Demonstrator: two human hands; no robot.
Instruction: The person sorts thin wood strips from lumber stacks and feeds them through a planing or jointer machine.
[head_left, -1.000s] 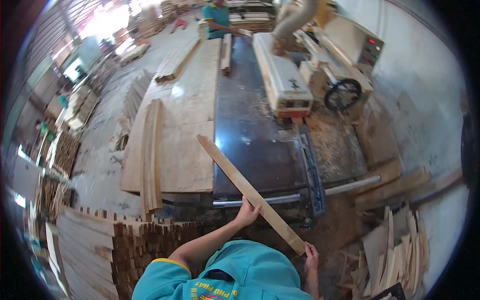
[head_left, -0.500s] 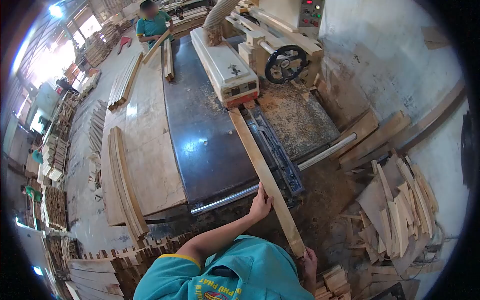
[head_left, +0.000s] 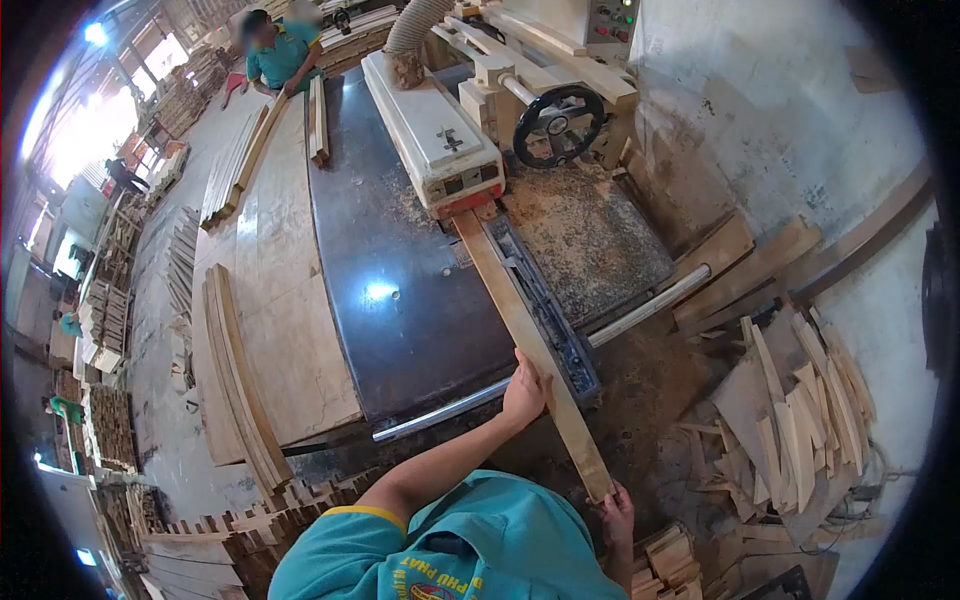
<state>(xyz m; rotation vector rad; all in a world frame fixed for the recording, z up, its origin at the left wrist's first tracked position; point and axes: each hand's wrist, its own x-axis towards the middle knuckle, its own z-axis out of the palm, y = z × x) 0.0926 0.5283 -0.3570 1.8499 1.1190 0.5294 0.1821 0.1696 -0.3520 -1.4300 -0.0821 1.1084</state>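
Nearest, the right hand (head_left: 618,503) grips the plank's (head_left: 525,340) near end while the left hand (head_left: 524,392) presses flat on its side, feeding it along the fence (head_left: 545,300) into the saw housing (head_left: 432,135); next calls for a steady, straight push.

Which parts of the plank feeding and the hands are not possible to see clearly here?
- Head view: far end of the wooden plank is hidden under the white saw cover.
- Right hand: grip half hidden by the plank's end.
- Left hand: palm hidden; only its back shows.
- Control panel: cut off by the edge.
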